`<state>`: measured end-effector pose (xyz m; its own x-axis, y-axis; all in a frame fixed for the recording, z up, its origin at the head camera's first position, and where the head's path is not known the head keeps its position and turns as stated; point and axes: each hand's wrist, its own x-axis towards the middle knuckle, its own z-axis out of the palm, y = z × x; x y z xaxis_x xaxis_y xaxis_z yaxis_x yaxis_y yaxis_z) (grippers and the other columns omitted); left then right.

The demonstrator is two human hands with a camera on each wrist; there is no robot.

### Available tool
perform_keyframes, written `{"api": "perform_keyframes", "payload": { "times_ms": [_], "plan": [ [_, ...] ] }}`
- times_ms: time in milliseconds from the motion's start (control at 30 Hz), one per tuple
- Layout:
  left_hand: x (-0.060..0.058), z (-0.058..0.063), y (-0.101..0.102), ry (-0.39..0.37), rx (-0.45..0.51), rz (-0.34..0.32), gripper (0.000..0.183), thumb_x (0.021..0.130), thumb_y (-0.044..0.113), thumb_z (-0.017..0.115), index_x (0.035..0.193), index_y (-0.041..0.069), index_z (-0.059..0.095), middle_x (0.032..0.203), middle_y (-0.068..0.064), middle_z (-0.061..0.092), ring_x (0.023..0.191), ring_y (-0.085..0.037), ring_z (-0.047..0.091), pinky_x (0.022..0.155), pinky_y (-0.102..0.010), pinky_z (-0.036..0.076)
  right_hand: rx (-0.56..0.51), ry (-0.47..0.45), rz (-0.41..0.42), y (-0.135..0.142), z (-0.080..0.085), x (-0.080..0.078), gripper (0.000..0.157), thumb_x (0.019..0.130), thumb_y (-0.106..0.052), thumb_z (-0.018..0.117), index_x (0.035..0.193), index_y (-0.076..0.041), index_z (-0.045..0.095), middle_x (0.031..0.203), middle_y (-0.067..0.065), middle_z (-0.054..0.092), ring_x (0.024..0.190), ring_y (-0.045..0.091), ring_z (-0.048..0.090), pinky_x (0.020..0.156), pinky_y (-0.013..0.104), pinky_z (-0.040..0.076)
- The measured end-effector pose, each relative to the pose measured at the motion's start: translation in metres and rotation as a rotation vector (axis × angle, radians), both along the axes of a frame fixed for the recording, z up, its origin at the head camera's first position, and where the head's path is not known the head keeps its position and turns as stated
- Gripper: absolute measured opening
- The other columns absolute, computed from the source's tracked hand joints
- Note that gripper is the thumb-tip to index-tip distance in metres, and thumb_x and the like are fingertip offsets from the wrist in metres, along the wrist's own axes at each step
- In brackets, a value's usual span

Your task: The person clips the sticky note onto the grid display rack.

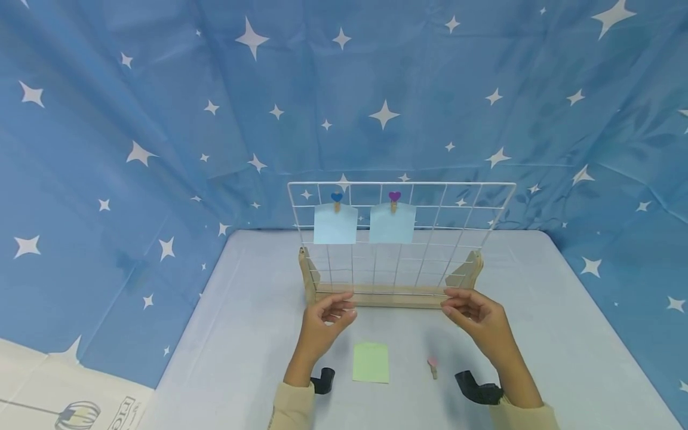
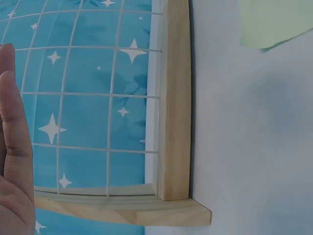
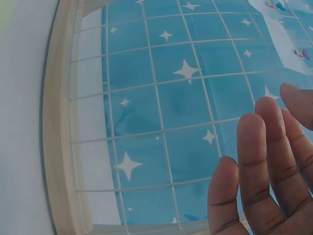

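Observation:
My left hand (image 1: 322, 327) hovers before the left end of a wooden stand (image 1: 398, 298), its fingers loosely bent with nothing in them. Opposite it, my right hand (image 1: 480, 319) is held at the stand's right end, relaxed and holding nothing; its fingers (image 3: 252, 161) show in the right wrist view. A white wire grid (image 1: 430, 251) rises from the stand. On it hang two light blue paper notes: the left note (image 1: 335, 224) under a blue heart clothespin (image 1: 337, 201), the right note (image 1: 392, 224) under a purple heart clothespin (image 1: 395, 201).
Between my forearms, a light green note (image 1: 371, 362) lies on the white table (image 1: 242, 334). To its right is a small clothespin with a pink heart (image 1: 433, 367). Behind the table hangs a blue cloth (image 1: 322, 77) with white stars.

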<state>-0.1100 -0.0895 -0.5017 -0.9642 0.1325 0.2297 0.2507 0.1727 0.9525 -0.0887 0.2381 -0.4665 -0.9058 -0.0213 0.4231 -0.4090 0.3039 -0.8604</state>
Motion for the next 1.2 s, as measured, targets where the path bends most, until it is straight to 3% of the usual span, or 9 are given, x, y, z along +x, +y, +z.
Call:
{"api": "perform_keyframes", "payload": {
  "times_ms": [167,433,1200],
  "plan": [
    [0.005,-0.006,-0.001,-0.029,-0.001,0.006,0.033,0.098,0.017,0.081,0.131,0.013,0.077,0.112,-0.002,0.081,0.100,-0.012,0.073,0.085,-0.027,0.059,-0.004,-0.021,-0.007,-0.001,-0.006,0.005,0.029,0.090,0.018,0.076,0.117,0.012,0.071,0.096,-0.007,0.077,0.087,0.000,0.072,0.074,0.014,0.057],
    [0.010,-0.016,-0.001,-0.074,0.003,0.012,0.037,0.098,0.018,0.081,0.133,0.006,0.075,0.114,-0.003,0.081,0.100,-0.010,0.073,0.086,-0.026,0.058,-0.036,-0.078,-0.006,-0.003,-0.016,0.011,0.027,0.091,0.016,0.075,0.117,0.015,0.068,0.096,-0.008,0.078,0.088,0.001,0.073,0.075,0.015,0.058],
    [0.015,-0.039,-0.001,-0.145,0.048,-0.020,0.038,0.100,0.014,0.079,0.133,-0.002,0.071,0.119,-0.018,0.078,0.101,-0.013,0.074,0.086,-0.023,0.059,-0.081,-0.217,-0.020,-0.004,-0.045,0.021,0.024,0.093,0.010,0.077,0.116,0.011,0.071,0.097,-0.003,0.079,0.087,0.004,0.072,0.075,0.018,0.059]
  ]
}}
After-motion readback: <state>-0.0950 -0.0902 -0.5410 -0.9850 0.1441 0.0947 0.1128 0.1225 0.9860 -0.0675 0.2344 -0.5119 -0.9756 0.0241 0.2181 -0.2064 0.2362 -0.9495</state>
